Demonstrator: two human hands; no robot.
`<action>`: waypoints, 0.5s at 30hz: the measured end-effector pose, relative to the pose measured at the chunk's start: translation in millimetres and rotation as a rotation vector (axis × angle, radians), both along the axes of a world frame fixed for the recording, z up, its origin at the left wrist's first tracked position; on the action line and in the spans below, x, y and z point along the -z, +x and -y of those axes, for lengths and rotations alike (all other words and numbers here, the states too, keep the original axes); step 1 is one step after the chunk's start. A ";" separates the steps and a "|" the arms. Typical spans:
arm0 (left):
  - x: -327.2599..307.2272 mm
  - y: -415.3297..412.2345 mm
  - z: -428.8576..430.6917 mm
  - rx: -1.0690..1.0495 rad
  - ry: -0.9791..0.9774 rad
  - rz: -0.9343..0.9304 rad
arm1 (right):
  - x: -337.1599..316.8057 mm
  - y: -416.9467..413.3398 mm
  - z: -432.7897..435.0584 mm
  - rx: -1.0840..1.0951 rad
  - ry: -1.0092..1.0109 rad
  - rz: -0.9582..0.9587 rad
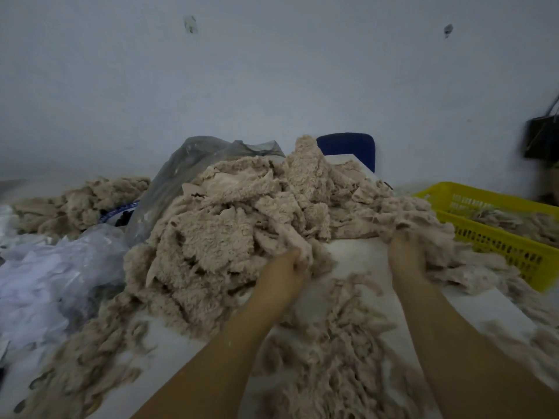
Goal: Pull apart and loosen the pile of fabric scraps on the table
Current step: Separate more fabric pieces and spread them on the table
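A big pile of beige fleecy fabric scraps [242, 219] covers the middle of the white table [357, 255]. My left hand [289, 264] is pushed into the pile's near edge, its fingers closed on a clump of scraps. My right hand [406, 246] is buried in a blurred bunch of scraps at the pile's right side, gripping it; its fingers are hidden. Loose, thin strands of the same fabric [341, 343] lie spread on the table between and below my forearms.
A yellow slotted plastic basket [499, 240] with some scraps stands at the right. Clear and white plastic bags [54, 267] lie at the left, a grey bag [193, 170] behind the pile, a smaller scrap heap [81, 201] at the far left, a blue chair back [348, 149] behind.
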State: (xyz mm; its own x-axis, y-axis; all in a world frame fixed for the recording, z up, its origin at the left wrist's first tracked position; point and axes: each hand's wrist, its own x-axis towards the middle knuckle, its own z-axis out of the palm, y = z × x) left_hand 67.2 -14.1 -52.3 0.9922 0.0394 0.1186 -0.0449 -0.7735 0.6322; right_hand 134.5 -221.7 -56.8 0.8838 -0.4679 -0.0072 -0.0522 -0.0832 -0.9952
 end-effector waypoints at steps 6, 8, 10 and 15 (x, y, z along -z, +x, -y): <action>-13.4 -29.4 41.0 0.405 0.301 0.122 | -29.0 -31.9 -48.1 -0.476 -0.045 -0.195; -10.0 -35.2 42.4 0.477 0.238 0.104 | -36.9 -43.0 -51.4 -0.727 -0.047 -0.358; -7.9 -34.9 29.8 0.490 0.025 -0.035 | -38.8 -47.6 -48.2 -0.732 -0.049 -0.269; -14.5 -28.3 -0.1 0.348 -1.203 -0.559 | -39.3 -75.1 -67.0 -0.701 -0.038 0.031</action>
State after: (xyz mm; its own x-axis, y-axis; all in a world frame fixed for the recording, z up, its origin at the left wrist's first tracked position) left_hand 38.9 -13.9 -37.8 0.8759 -0.4261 -0.2264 0.3580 0.2592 0.8970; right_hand 59.4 -154.7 -17.5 0.9767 0.2127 0.0281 0.0550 -0.1213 -0.9911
